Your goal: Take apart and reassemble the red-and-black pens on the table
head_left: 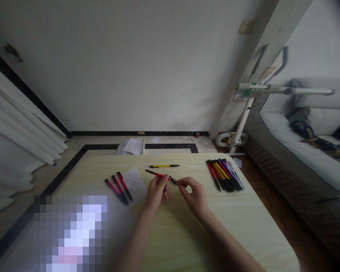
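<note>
Between my two hands, above the middle of the table, is a red and black pen [158, 174]. My left hand [156, 190] is closed around its barrel. My right hand [193, 194] pinches at the pen's dark end, thumb and forefinger together; whether a small part is between those fingertips is too fine to see. Just beyond the hands lies a yellow and black pen [164, 166]. To the left, a few red and black pens [121, 185] rest partly on a paper with scribbles [134, 183].
At the table's right side lies a bundle of several red, yellow and blue pens [225, 174]. The pale wooden table [243, 226] has rounded corners. Past its far edge are papers [134, 145] near the wall. Exercise equipment [245, 117] and a sofa [277, 124] stand on the right.
</note>
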Demonstrator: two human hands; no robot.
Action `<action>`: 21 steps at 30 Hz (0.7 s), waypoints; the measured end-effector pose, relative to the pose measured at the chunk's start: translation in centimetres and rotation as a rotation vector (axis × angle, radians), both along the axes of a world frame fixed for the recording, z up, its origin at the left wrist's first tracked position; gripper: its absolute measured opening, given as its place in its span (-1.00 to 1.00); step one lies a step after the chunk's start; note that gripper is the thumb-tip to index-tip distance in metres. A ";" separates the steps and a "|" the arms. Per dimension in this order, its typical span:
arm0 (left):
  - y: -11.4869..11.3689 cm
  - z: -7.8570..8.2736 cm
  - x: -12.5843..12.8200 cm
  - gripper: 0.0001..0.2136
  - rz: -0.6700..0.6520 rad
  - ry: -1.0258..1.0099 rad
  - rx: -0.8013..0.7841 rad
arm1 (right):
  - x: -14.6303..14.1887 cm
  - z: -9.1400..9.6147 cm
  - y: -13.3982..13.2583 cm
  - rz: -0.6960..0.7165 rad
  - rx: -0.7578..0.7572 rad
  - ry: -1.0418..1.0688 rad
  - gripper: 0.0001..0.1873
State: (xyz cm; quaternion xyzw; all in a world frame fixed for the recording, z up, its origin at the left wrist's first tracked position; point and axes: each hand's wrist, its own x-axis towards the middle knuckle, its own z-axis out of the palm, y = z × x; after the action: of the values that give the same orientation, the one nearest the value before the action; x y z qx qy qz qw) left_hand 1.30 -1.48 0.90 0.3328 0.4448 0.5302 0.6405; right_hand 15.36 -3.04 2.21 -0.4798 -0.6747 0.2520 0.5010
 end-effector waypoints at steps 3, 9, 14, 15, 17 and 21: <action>0.0 0.1 0.0 -0.73 0.013 0.004 0.001 | 0.0 0.2 0.0 0.005 -0.028 0.007 -0.86; 0.0 0.4 0.0 -0.71 -0.007 -0.039 -0.030 | 0.0 0.1 0.0 -0.016 -0.062 0.029 -0.86; 0.0 0.5 -0.3 -0.71 0.013 -0.069 -0.024 | -0.2 -0.3 -0.1 -0.029 -0.039 0.037 -0.83; 0.1 0.5 -0.4 -0.72 0.029 -0.079 -0.038 | -0.2 -0.3 -0.1 -0.021 -0.034 0.043 -0.77; 0.2 0.5 -0.7 -0.73 0.064 -0.118 -0.064 | -0.1 -0.1 0.0 -0.008 -0.021 0.049 -0.67; 0.5 0.8 -1.4 -0.77 0.119 -0.300 -0.075 | 0.7 0.2 0.4 -0.075 0.000 0.046 -0.77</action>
State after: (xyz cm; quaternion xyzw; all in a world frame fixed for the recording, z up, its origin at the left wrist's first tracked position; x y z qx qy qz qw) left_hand -0.05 -0.94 1.67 0.1987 0.3827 0.5939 0.6792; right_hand 16.06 -2.64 2.45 -0.4990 -0.6446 0.2437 0.5255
